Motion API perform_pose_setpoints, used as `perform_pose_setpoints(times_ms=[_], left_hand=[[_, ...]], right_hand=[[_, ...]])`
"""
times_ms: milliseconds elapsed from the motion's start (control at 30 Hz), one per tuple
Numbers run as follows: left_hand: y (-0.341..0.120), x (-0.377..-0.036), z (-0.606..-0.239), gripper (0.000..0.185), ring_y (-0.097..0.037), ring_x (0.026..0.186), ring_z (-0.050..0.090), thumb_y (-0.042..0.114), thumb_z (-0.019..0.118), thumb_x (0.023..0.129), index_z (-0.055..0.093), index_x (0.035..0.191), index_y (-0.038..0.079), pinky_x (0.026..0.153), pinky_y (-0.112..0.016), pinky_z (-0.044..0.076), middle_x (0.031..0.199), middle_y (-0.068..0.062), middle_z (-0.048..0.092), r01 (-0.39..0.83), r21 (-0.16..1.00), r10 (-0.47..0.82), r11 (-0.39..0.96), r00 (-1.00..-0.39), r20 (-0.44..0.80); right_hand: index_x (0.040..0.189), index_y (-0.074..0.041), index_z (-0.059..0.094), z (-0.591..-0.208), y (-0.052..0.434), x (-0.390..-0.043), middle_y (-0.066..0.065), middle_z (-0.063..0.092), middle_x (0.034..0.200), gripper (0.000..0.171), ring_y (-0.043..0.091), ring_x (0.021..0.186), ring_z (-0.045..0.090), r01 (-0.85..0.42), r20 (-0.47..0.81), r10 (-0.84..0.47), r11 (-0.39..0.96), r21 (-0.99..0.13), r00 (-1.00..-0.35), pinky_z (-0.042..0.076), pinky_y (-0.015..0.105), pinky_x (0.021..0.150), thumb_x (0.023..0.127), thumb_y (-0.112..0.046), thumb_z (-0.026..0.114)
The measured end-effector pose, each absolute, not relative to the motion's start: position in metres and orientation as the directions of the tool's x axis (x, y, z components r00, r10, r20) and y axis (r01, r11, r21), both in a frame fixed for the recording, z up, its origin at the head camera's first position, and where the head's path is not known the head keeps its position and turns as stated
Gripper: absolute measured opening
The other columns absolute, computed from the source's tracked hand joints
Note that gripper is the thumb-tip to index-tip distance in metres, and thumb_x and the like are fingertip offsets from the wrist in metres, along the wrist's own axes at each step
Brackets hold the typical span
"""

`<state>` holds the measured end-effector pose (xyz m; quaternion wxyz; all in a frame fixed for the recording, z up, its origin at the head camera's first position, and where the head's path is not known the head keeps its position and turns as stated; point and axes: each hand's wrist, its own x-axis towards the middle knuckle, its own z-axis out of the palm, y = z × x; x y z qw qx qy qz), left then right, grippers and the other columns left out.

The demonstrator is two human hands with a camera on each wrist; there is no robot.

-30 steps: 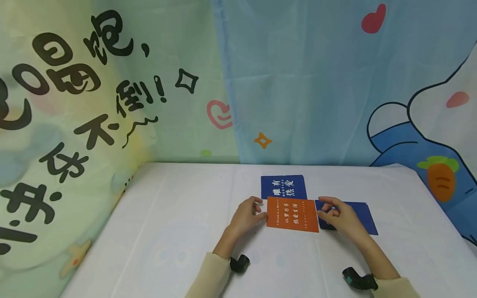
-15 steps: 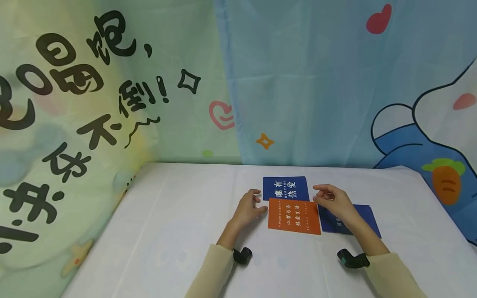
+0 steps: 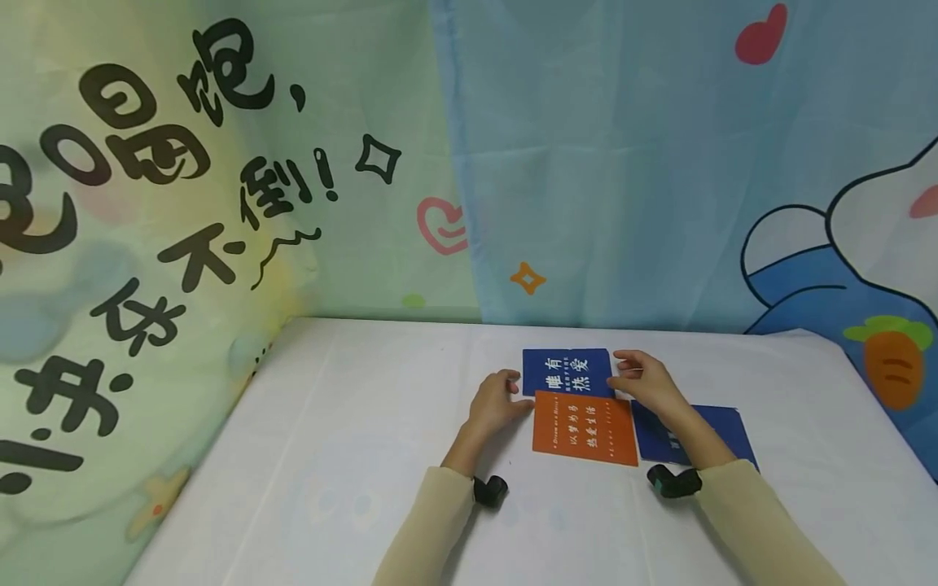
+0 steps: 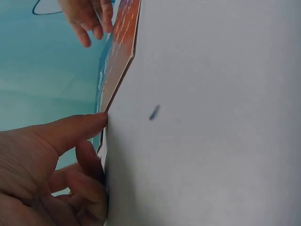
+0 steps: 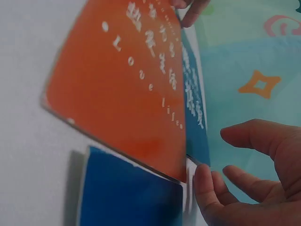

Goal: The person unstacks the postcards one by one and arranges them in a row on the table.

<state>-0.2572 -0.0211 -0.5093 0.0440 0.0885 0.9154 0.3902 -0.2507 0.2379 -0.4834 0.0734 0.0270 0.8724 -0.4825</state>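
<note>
Head view: left hand (image 3: 500, 399) and right hand (image 3: 645, 381), fingers loosely curled, flank the far blue card (image 3: 566, 372) beyond the orange card (image 3: 585, 427); judged step: positioning, before gripping its edges.

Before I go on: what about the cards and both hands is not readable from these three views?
- Near blue card: its print is hidden in the head view by the right forearm.
- Orange card: small text too tiny in the head view, blurred in the right wrist view.
- Far blue card: only a thin edge shows in the left wrist view.
- Right hand: whether its fingertips touch the far blue card cannot be told.
- Left hand: grip unclear.
</note>
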Motion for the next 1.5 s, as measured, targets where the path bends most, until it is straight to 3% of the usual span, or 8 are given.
perform_pose_setpoints(times_ms=[133,400,867,1233,1500], left_hand=[[-0.018,-0.259,-0.509,0.045,-0.01,0.073,0.045,0.019,0.078,0.081,0.064,0.121,0.003,0.063,-0.022,0.035,0.083,0.001,0.054,0.113,0.702,0.177,0.704,-0.984,-0.018],[-0.016,-0.263,-0.507,0.038,-0.01,0.072,0.046,0.018,0.076,0.084,0.065,0.117,0.005,0.062,-0.021,0.035,0.082,0.002,0.055,0.094,0.695,0.155,0.713,-0.988,-0.026],[-0.013,-0.275,-0.505,0.035,-0.011,0.071,0.046,0.018,0.076,0.083,0.065,0.114,0.005,0.061,-0.022,0.033,0.08,0.001,0.055,0.033,0.715,0.096,0.698,-0.994,-0.048],[-0.015,-0.273,-0.503,0.036,-0.012,0.077,0.049,0.014,0.077,0.08,0.066,0.112,0.003,0.066,-0.024,0.037,0.087,-0.002,0.059,0.006,0.756,0.08,0.654,-0.995,-0.061],[-0.017,-0.275,-0.507,0.039,-0.011,0.075,0.049,0.01,0.08,0.075,0.065,0.109,0.001,0.067,-0.024,0.041,0.086,-0.003,0.06,0.034,0.821,0.079,0.57,-0.997,-0.014]], right_hand=[[0.143,0.014,0.03,-0.486,0.237,-0.255,0.035,0.041,0.135,0.064,0.046,0.12,0.046,0.147,-0.196,-0.038,0.532,-0.834,-0.98,0.04,0.055,0.102,0.093,-0.01,0.06],[0.142,0.018,0.03,-0.486,0.235,-0.263,0.036,0.043,0.135,0.063,0.045,0.121,0.046,0.171,-0.237,-0.052,0.548,-0.819,-0.97,0.037,0.056,0.104,0.094,-0.012,0.058],[0.147,0.012,0.027,-0.483,0.236,-0.274,0.032,0.038,0.143,0.065,0.043,0.123,0.046,0.274,-0.325,-0.051,0.426,-0.863,-0.944,0.032,0.054,0.109,0.095,-0.015,0.056],[0.149,0.008,0.026,-0.485,0.231,-0.277,0.029,0.036,0.148,0.063,0.039,0.125,0.045,0.311,-0.342,-0.026,0.359,-0.88,-0.939,0.039,0.048,0.106,0.098,-0.016,0.053],[0.148,0.004,0.034,-0.481,0.224,-0.273,0.027,0.042,0.141,0.059,0.033,0.113,0.052,0.28,-0.272,0.067,0.305,-0.91,-0.96,0.044,0.042,0.099,0.095,-0.012,0.055]])
